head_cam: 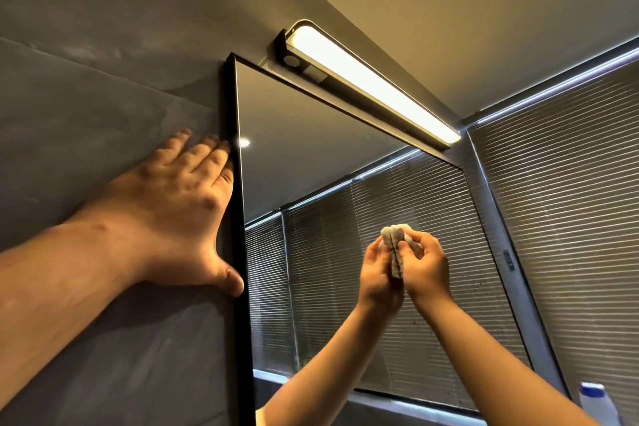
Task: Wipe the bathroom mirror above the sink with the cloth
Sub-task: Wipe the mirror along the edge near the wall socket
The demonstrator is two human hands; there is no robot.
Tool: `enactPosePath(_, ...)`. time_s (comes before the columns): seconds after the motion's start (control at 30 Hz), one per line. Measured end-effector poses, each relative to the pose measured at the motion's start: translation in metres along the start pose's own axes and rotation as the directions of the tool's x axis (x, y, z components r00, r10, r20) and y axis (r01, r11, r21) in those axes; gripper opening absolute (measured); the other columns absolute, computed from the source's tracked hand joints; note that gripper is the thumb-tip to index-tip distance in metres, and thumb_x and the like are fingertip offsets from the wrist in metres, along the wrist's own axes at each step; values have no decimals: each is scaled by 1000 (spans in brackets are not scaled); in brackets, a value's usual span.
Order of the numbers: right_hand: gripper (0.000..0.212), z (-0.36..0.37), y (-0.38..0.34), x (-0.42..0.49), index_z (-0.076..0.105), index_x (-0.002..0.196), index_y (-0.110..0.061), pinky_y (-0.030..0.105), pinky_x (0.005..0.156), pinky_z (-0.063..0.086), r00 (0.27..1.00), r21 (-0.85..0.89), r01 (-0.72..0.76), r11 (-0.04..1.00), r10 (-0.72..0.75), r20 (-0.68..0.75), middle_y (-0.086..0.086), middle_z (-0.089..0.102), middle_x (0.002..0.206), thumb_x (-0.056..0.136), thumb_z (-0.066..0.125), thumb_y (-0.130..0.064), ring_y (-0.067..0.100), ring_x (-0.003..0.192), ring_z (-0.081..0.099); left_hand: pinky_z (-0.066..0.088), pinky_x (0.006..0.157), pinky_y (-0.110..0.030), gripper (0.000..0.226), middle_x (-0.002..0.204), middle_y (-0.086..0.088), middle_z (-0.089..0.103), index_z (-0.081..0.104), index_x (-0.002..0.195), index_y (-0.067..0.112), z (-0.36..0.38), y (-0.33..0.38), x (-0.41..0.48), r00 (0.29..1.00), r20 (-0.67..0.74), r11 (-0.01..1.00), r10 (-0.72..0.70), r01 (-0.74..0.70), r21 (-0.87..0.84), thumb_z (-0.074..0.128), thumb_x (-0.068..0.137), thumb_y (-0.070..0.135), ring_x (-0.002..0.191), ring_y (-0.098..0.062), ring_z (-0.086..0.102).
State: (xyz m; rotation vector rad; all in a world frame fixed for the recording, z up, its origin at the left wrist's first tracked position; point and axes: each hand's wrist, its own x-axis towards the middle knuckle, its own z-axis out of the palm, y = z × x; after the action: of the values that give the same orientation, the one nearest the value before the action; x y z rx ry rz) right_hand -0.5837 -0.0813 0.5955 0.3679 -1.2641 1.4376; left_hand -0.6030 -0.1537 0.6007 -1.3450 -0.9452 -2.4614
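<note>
My left hand (179, 204) flat on grey wall, fingers straight, thumb touching black mirror frame (238, 252), I think for balance. My right hand (427, 266) pinches folded cloth (397, 245), pressing it on mirror (311, 135) glass, right of centre. Reflection meets it there.

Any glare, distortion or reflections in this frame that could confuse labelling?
Head view: light bar glares warmly; wide-angle skews the mirror; right hand pressing the cloth is doubled by its reflection; left hand looms large.
</note>
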Motion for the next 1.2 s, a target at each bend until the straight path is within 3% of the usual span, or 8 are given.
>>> enactPosePath(0.17, 30, 5, -42, -47, 63, 94, -42, 40, 91, 55, 978, 115, 202, 973, -207, 35, -10, 63, 106, 85, 66, -14, 16, 100, 66, 52, 95, -42, 26, 124, -29, 59, 59, 116, -1, 0, 32, -37, 995, -1, 986, 100, -99, -137, 55, 92, 10, 106, -33, 64)
enactPosePath(0.37, 32, 7, -63, -87, 70, 102, -24, 31, 92, 53, 918, 210, 356, 910, -383, 104, -3, 62, 114, 80, 65, -1, 18, 108, 65, 50, 97, -42, 30, 130, -28, 54, 55, 122, -2, -15, 52, -72, 967, 60, 951, 248, -231, -205, 44, 95, 5, 116, -37, 58)
enactPosePath(0.53, 37, 5, -43, -69, 67, 99, -32, 20, 95, 49, 952, 160, 295, 942, -304, 33, -6, 64, 110, 80, 63, 0, 10, 107, 63, 52, 94, -39, 49, 123, -26, 59, 53, 122, -3, -5, 33, -56, 988, -11, 972, 155, -154, -175, 74, 82, 14, 109, -32, 62)
enactPosePath(0.63, 32, 1, -15, -47, 66, 95, -30, 14, 85, 47, 989, 49, 146, 988, -145, -29, 0, 65, 101, 86, 69, 1, 20, 96, 66, 55, 89, -35, 22, 113, -24, 66, 66, 109, 1, 0, 8, -41, 998, -52, 992, 38, -44, -120, 58, 93, 12, 97, -28, 67)
enactPosePath(0.73, 14, -10, 21, -25, 70, 100, -15, 32, 83, 52, 998, -40, -39, 998, 37, -60, 11, 68, 101, 88, 70, -7, 30, 93, 67, 53, 91, -37, 27, 110, -23, 65, 59, 117, -4, -5, -18, -28, 990, -129, 998, -52, 46, -45, 41, 101, 6, 94, -27, 67)
enactPosePath(0.83, 12, -20, 46, -14, 68, 98, -25, 45, 84, 56, 985, -80, -156, 985, 149, -84, 9, 70, 99, 89, 70, -18, 29, 91, 68, 50, 94, -38, 28, 110, -22, 64, 56, 122, -5, -14, -40, -24, 974, -203, 993, -101, 112, 43, 46, 101, 10, 96, -27, 66)
enactPosePath(0.97, 9, -24, 46, -20, 68, 97, -24, 43, 81, 56, 983, -82, -164, 983, 156, -98, 8, 69, 98, 89, 69, -20, 27, 89, 68, 45, 101, -43, 34, 117, -24, 61, 50, 127, -9, -20, -43, -23, 973, -195, 990, -120, 132, 46, 47, 100, 12, 102, -30, 64)
enactPosePath(1.2, 29, -18, 10, -70, 63, 96, -32, 40, 85, 56, 999, 20, -19, 1000, 20, -49, 6, 67, 103, 88, 69, -4, 19, 94, 67, 56, 87, -39, 26, 116, -28, 63, 66, 109, -1, -13, -8, -65, 989, -103, 991, -103, 93, -92, 47, 95, 8, 98, -31, 67)
